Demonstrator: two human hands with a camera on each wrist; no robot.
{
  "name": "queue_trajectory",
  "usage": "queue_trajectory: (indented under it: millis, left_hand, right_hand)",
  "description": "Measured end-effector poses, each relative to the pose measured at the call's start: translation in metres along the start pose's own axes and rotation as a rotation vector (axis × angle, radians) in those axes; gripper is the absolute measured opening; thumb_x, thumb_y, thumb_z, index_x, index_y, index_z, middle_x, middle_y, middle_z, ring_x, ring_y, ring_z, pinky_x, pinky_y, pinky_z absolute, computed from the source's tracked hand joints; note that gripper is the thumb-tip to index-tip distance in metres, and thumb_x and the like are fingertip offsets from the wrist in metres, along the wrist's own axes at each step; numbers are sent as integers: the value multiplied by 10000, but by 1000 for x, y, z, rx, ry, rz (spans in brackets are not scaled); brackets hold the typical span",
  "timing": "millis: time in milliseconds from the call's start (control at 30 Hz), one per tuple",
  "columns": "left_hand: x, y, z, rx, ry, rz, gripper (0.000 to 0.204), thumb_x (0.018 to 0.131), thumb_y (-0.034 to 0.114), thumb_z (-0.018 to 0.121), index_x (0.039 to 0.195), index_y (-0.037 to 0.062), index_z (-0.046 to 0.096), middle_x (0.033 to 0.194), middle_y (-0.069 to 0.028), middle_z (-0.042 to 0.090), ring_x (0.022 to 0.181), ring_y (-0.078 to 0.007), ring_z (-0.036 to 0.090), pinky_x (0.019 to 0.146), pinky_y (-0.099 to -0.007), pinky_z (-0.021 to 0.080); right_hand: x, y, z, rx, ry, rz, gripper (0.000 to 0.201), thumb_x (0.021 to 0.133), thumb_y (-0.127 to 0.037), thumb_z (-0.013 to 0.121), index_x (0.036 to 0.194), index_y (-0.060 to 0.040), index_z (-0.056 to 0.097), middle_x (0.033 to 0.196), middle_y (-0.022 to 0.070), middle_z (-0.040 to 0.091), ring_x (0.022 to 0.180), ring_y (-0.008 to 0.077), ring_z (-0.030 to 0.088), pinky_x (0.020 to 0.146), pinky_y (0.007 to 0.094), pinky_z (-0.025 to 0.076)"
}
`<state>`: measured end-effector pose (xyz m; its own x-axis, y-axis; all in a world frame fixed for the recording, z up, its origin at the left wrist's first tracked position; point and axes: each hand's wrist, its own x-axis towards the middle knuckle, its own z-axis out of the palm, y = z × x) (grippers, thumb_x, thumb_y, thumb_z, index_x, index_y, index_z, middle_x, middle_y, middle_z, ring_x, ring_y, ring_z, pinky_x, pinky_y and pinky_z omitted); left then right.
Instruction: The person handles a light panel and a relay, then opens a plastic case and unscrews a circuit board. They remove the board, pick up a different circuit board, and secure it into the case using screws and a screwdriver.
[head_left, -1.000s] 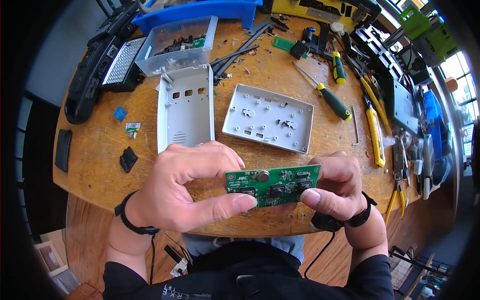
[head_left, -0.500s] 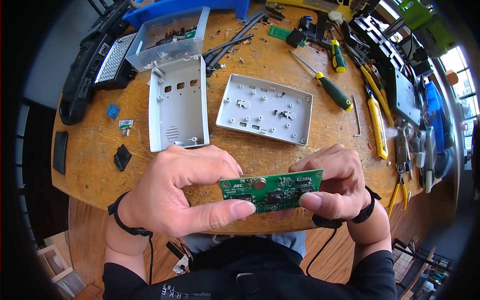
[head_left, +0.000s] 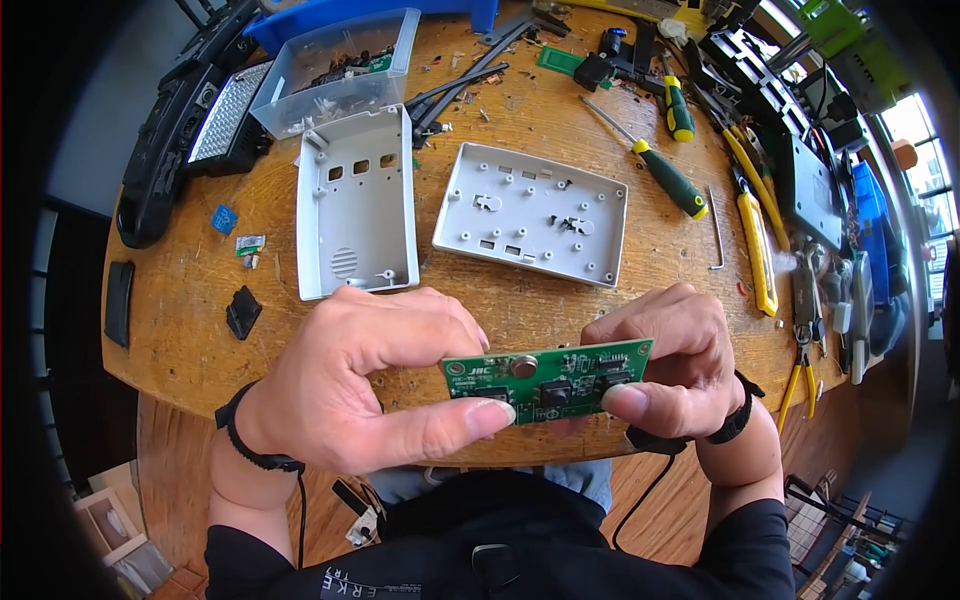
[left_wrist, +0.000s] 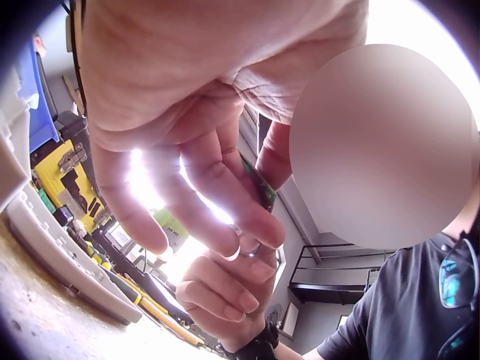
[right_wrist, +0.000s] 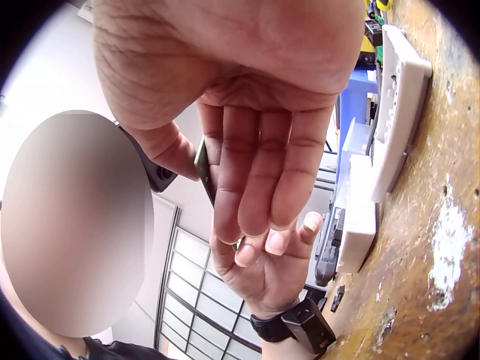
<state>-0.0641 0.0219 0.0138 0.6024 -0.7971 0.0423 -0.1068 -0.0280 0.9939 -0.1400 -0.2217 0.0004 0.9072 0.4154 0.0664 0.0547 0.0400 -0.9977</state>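
Between both hands, above the near part of the table, is a green circuit board (head_left: 535, 385) with black push buttons and a round metal part near its top edge. My left hand (head_left: 385, 385) pinches its left end, thumb over the front and fingers behind. The right hand (head_left: 680, 370) grips the other end in the same way, thumb beside the rightmost button. In the left wrist view only a sliver of the board (left_wrist: 259, 187) shows between thumb and fingers. Beyond the hands lie two pale grey plastic housing halves, a deeper one (head_left: 355, 225) and a shallower one (head_left: 530, 225), open sides up.
A clear plastic bin (head_left: 340, 75) of scraps stands at the back left. Screwdrivers (head_left: 670, 180), a yellow utility knife (head_left: 757, 255), a hex key (head_left: 716, 230) and pliers (head_left: 800, 350) lie along the right. Small black and blue pieces (head_left: 224, 219) are scattered on the left.
The housing halves and bin have shifted up and left in the head view as the camera moved. Both hands keep their grip on the circuit board, which has barely moved.
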Motion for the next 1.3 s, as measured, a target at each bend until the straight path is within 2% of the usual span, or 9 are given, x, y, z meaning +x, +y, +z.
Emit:
queue_trajectory:
  millis: [400,700,867,1300]
  left_hand:
    - [0,1,-1,0,6,17,160,733,148,743,708,4,676,683,-94,672,679,-206,628,784,-381,510]
    - [1,-1,-1,41,-5,41,163,737,154,743,710,11,672,676,-85,674,682,-207,631,790,-380,507]
    - [1,0,-1,46,-11,28,158,740,155,743,712,16,673,681,-82,677,685,-206,633,794,-378,508]
    - [1,-2,-1,75,-3,70,161,743,149,753,699,17,672,686,-83,675,689,-204,634,798,-383,508]
  right_hand:
    - [0,3,5,16,49,-35,160,839,-138,661,876,3,727,715,91,693,620,161,653,590,256,483]
    - [1,-1,0,-33,-5,2,159,838,-145,668,863,1,728,707,95,688,609,157,646,575,259,474]
    - [0,-2,7,34,81,8,155,836,-147,671,830,-3,725,687,95,676,607,169,641,574,276,468]
    - [1,0,4,0,53,5,163,827,-159,666,815,-8,727,687,99,668,601,203,640,572,290,469]
